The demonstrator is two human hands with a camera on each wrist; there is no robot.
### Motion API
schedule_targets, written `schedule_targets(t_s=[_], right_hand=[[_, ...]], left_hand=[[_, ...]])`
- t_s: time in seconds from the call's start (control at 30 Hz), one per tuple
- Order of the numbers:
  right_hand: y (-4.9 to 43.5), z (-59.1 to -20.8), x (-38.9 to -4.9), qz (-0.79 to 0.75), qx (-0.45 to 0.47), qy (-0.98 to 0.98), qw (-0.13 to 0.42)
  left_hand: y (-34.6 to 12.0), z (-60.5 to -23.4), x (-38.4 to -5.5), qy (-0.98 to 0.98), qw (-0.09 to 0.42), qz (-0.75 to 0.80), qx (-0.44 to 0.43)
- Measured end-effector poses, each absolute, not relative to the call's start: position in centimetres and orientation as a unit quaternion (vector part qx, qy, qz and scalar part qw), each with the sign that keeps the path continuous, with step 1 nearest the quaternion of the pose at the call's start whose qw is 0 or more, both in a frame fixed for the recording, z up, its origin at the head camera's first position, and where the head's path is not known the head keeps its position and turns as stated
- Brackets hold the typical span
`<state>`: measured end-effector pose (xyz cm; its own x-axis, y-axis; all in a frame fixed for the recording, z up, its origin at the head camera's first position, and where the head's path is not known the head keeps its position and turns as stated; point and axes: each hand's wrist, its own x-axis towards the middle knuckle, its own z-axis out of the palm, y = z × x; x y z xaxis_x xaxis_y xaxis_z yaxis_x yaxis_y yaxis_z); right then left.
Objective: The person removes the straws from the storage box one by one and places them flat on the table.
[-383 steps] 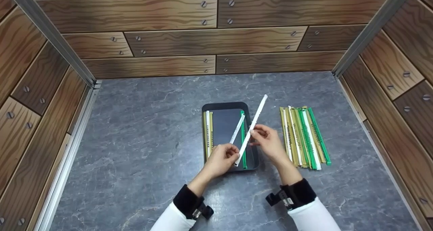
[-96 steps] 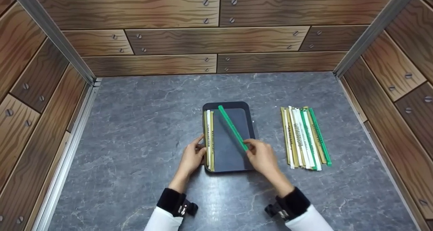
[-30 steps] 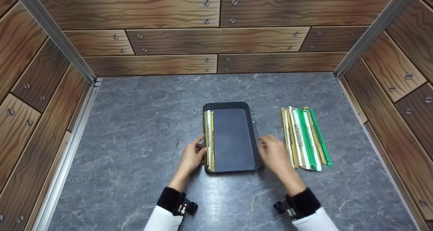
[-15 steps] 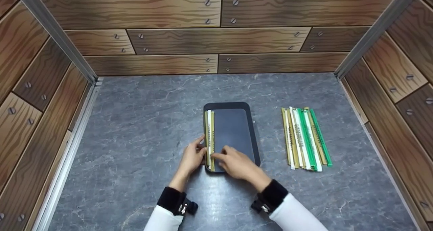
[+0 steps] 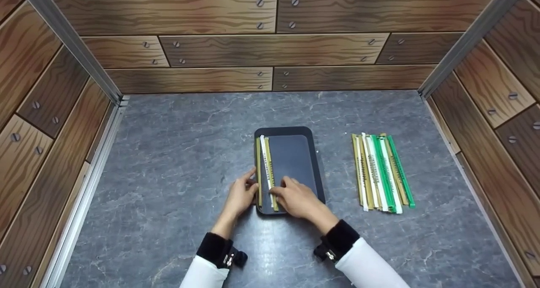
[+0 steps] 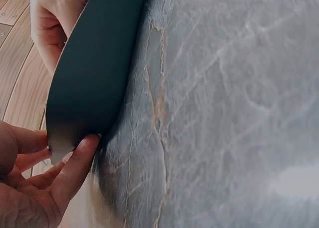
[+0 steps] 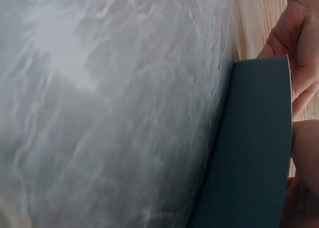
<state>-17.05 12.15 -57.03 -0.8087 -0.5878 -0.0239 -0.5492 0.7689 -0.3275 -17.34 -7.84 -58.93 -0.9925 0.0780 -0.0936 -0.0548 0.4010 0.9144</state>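
Paper-wrapped drinking straws lie in a dark tray (image 5: pixel 295 161). A kraft straw (image 5: pixel 259 170) stays along its left wall; beside it a white straw (image 5: pixel 265 161) and another kraft straw (image 5: pixel 271 165) slant, near ends swung right. My right hand (image 5: pixel 297 199), reaching over the tray's near end, pinches these two low down; its fingertips partly cover them. With thumb at the rim and fingers outside, my left hand (image 5: pixel 239 195) grips the tray's left side. The left wrist view has this hand (image 6: pixel 35 178) at the tray wall (image 6: pixel 89 63). In the right wrist view the wall (image 7: pixel 249 148) hides the straws.
Right of the tray, a row of white, green and kraft wrapped straws (image 5: pixel 382 174) lies side by side on the grey marbled table (image 5: pixel 177 153). Wood-patterned panels (image 5: pixel 211 52) with metal corner posts stand behind and on both sides.
Earlier, the right hand moved white and green straws from the tray to the row. Since then it has come back, and the white and kraft straws' near ends have shifted right. The left hand stays.
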Motion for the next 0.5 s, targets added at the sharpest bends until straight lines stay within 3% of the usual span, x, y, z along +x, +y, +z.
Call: schedule_targets(t_s=[0.5], right_hand=[[13.17, -57.84, -17.24, -0.169, -0.19, 0.965, -0.066]], left_hand=[[-7.86, -59.03, -17.24, 0.838, 0.036, 0.544, 0.029]])
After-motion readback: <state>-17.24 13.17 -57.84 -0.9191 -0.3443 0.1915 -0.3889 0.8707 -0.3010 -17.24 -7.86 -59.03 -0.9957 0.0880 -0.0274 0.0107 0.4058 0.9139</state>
